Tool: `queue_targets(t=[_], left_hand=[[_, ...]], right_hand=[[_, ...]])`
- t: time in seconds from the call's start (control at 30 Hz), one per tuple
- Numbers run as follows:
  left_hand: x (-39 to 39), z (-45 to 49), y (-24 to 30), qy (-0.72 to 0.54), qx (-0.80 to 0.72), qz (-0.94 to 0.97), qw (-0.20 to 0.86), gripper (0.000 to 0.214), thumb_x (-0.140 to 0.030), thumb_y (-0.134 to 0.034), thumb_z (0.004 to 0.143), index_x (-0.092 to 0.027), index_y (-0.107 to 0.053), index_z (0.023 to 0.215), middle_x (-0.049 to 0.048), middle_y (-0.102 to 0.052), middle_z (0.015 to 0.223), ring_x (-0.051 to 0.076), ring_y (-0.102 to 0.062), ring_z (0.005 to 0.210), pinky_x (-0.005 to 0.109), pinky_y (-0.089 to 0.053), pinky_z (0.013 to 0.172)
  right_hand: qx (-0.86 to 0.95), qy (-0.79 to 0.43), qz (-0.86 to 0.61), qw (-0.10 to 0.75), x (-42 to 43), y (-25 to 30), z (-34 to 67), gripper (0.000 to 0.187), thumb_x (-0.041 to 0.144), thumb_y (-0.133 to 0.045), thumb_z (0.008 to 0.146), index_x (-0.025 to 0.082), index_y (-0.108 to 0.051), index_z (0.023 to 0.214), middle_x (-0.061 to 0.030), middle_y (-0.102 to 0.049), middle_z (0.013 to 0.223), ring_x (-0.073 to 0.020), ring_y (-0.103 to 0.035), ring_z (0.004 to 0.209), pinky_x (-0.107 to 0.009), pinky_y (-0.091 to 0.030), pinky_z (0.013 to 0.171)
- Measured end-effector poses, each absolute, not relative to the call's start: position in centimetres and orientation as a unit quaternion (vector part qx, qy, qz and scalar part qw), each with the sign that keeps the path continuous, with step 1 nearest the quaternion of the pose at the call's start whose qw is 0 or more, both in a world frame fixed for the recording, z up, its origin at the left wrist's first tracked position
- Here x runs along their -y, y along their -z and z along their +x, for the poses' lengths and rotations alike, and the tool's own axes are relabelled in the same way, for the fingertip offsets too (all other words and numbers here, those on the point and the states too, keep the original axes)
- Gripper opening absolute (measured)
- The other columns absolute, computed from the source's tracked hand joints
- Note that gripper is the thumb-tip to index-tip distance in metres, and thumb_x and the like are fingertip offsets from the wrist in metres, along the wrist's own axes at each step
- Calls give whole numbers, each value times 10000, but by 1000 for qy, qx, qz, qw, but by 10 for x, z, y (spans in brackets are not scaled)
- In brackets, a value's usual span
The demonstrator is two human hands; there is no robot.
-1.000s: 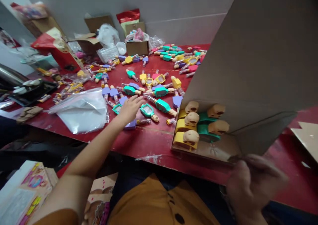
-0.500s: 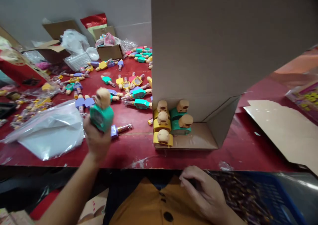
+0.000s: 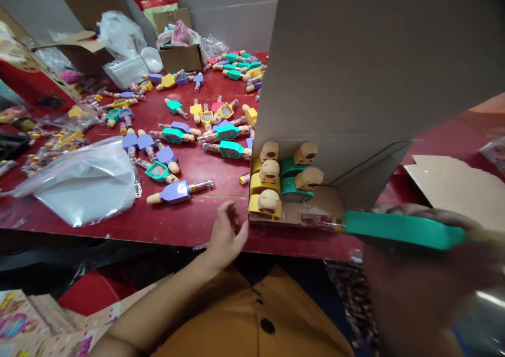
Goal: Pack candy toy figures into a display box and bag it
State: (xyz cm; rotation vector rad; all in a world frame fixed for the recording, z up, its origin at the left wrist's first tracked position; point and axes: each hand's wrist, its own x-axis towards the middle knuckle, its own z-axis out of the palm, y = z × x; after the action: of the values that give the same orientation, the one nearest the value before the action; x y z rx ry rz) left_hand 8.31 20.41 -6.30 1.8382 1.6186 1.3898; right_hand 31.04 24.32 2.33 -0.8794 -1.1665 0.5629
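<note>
My right hand (image 3: pixel 426 278), smeared by motion and close to the camera, is closed round a green candy toy (image 3: pixel 402 230). The toy lies sideways, its clear candy-filled tube (image 3: pixel 321 220) pointing left across the box's front edge. My left hand (image 3: pixel 228 236) is beside the front left corner of the cardboard box (image 3: pixel 371 173), thumb and fingers apart, with nothing in it. Inside the box stand several toys with tan animal heads: a column of yellow toys (image 3: pixel 265 205) at the left and two green toys (image 3: pixel 295 190) beside them.
A purple toy (image 3: pixel 175 192) lies left of the box, with several others scattered behind it. Clear plastic bags (image 3: pixel 87 183) cover the table's left side. Flat cardboard (image 3: pixel 453 183) lies at the right. Printed cartons (image 3: pixel 31 320) are below at left.
The green toy was upright in my left hand; now my right hand holds it, sideways, at the box's right. My left hand has moved right to the box corner. The view has shifted.
</note>
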Motion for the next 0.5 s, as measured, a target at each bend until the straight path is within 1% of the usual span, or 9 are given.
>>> queue_targets(t=[0.07,0.1,0.2,0.23,0.3,0.37,0.43,0.5], left_hand=[[-213,85,65,-459,-576,640,219,353,-186,-493,850,-187,-332,1164,5,-516,810,90,-515,585,193,-447,517],[-216,86,64,-448,-578,638,240,316,-191,-484,850,-183,-351,1137,-10,-522,768,86,-514,560,185,-438,504],[-220,89,58,-419,-596,626,279,263,-199,-474,835,-169,-402,1086,-41,-519,663,88,-505,511,177,-405,478],[-219,89,57,-410,-603,621,288,267,-203,-477,826,-167,-415,1084,-46,-518,643,90,-502,501,178,-397,477],[-218,89,55,-392,-617,612,303,300,-210,-477,815,-166,-428,1108,-48,-530,635,94,-504,502,185,-392,490],[-216,89,56,-371,-632,605,313,349,-216,-468,812,-167,-421,1154,-42,-553,652,103,-519,522,194,-398,517],[-215,89,56,-344,-646,604,315,399,-220,-466,808,-170,-412,1201,-31,-579,671,115,-535,543,208,-408,542],[-216,91,55,-313,-659,610,309,443,-219,-476,796,-180,-415,1232,-21,-604,679,138,-558,565,230,-423,562]], right_hand=[[478,-266,-328,770,-256,-16,299,303,453,-644,834,195,-514,740,-3,-430,715,-148,-503,627,-272,-464,562],[484,-258,-307,778,-261,-12,291,281,412,-665,827,184,-522,747,-2,-438,718,-140,-493,609,-264,-446,546],[556,-214,-305,743,-263,-8,271,101,242,-612,854,175,-539,841,-14,-488,770,-149,-513,663,-278,-430,602],[579,-198,-311,727,-261,-9,267,90,197,-612,838,176,-532,874,-14,-497,784,-152,-512,686,-280,-423,626],[616,-184,-322,695,-257,-15,262,181,146,-636,786,175,-499,900,-9,-491,781,-154,-500,704,-283,-407,653],[642,-166,-344,665,-255,-19,260,228,156,-645,769,184,-449,882,5,-458,761,-149,-485,681,-285,-389,650],[652,-139,-387,637,-257,-16,258,248,209,-655,779,190,-420,855,4,-439,764,-156,-474,676,-300,-370,652],[667,-84,-419,610,-260,-5,256,274,270,-670,787,196,-416,857,4,-426,767,-165,-447,667,-313,-342,647]])
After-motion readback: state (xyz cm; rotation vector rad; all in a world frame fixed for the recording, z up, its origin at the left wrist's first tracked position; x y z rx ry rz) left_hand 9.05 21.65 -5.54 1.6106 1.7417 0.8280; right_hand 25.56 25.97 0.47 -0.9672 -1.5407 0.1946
